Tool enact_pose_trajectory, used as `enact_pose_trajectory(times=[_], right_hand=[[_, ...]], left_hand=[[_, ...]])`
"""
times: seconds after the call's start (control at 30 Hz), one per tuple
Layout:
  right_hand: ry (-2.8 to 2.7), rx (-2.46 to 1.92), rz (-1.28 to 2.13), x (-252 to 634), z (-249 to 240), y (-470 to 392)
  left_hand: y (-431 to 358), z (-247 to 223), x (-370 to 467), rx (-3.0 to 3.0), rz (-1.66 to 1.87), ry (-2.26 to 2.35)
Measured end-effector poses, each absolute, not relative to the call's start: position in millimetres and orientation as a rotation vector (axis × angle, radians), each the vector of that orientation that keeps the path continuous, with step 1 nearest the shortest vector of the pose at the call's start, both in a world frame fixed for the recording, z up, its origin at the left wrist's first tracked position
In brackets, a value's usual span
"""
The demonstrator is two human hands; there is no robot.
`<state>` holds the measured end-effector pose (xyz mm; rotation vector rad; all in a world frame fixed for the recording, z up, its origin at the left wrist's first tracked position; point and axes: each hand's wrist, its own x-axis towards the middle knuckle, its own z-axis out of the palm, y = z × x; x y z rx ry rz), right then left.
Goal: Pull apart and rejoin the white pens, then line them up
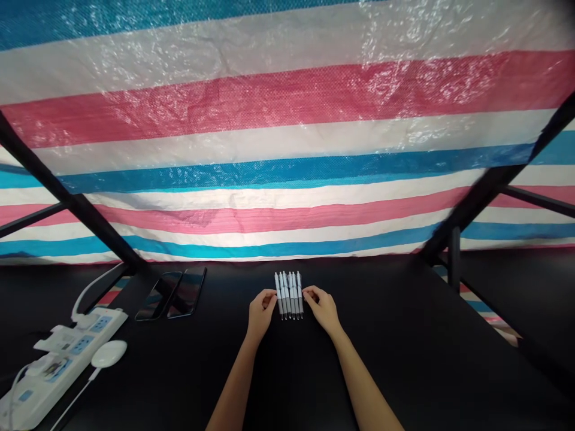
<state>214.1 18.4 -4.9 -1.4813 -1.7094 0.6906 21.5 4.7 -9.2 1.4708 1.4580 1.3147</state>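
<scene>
Several white click pens [288, 296] lie side by side in a neat row on the black table, their clips and buttons at the far end, their grey grips and tips toward me. At the row's left edge is my left hand [262, 311], its fingers bent and closed against the outermost pen. My right hand [322, 306] meets the row from the right, thumb and forefinger pinched at the last pen on that side. Between them the two hands hold the row together. Exactly how the fingertips grip is too small to see.
Two dark phones [187, 292] rest side by side at the left. Nearer me on that side are a white power strip [63, 365] with plugs and cables, and a round white charging puck [109, 354]. Black frame bars [96, 224] and a striped tarp [287, 218] stand behind the table.
</scene>
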Motion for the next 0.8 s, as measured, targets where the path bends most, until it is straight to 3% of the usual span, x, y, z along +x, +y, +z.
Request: enact_pose_trajectory(times=[0.8], right_hand=[[-1.724, -1.501, 0.694, 212.3, -2.0, 18.1]], left_hand=[[3.9, -5.8, 21.1, 1.527, 1.283, 1.460]])
